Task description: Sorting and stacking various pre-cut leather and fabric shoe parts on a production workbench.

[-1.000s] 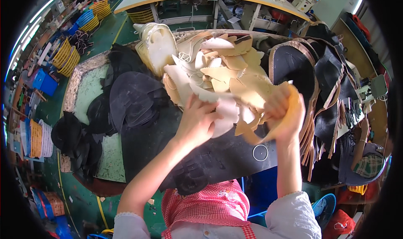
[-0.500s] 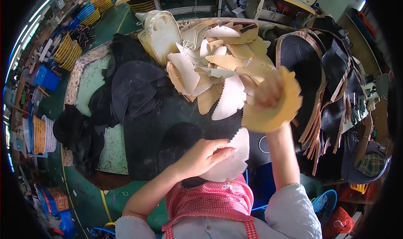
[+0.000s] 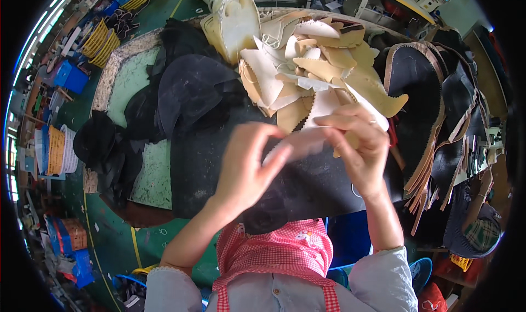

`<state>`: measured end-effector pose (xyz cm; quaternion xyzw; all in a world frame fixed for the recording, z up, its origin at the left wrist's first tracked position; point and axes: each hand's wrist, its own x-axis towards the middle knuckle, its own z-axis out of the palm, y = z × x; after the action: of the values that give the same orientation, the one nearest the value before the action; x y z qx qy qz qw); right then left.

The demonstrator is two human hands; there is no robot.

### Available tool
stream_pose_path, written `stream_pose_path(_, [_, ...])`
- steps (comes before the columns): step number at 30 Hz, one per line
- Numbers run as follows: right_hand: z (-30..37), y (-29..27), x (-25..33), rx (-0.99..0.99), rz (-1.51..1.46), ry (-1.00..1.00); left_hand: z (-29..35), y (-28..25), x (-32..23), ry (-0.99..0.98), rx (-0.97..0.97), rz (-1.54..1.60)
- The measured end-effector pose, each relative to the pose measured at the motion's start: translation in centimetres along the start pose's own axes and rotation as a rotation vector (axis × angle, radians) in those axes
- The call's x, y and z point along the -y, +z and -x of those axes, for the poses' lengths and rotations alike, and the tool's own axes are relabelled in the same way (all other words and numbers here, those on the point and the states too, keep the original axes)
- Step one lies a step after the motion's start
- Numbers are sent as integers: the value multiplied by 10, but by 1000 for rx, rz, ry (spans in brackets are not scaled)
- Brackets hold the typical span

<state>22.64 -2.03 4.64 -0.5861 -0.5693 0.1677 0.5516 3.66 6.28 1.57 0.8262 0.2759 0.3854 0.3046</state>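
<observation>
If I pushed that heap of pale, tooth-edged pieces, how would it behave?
The heap would probably slide apart, since its pieces overlap loosely. They look thin, so likely light. The white toothed piece at its left lies curved, suggesting some flex.

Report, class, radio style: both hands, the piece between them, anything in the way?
Left hand, right hand at opposite ends of pale piece; blur hides exact grip. Heaped tan and white pieces close beyond right hand. Black sheet below.
</observation>
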Motion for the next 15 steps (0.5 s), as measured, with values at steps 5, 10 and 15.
stream_pose_path(5, [13,13,20,213,293,-365,27,-18,-19,-499,361,822])
stream_pose_path(10, [35,16,24,340,-17,139,49,-7,-18,-439,300,828])
stream_pose_path(15, [38,12,34,439,-118,389,55,-7,-26,-89,262,188])
